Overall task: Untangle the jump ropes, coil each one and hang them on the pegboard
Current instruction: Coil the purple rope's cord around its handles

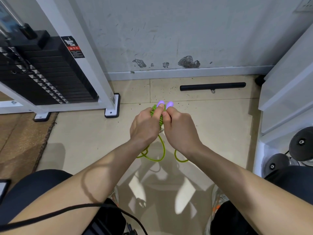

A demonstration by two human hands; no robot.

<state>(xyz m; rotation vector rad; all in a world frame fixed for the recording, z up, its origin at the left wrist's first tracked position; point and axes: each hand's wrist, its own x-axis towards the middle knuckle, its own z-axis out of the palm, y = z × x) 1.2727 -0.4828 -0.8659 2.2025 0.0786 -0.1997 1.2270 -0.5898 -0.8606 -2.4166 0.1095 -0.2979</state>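
Green rope [161, 150], purple handles [160, 103]

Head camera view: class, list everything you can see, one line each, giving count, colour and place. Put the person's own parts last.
jump rope: one, green cord, partly wound between the hands, the rest looping on the floor
handles: two, purple, tips poking out above the hands
weight stack: one, black, left
frame: one, white, around the weight stack
bar: one, black, on the floor near the wall
mat: one, brown, far left
round weights: two, dark grey, lower right
cable: one, black, bottom left
left hand: grips the wound rope
right hand: grips the wound rope
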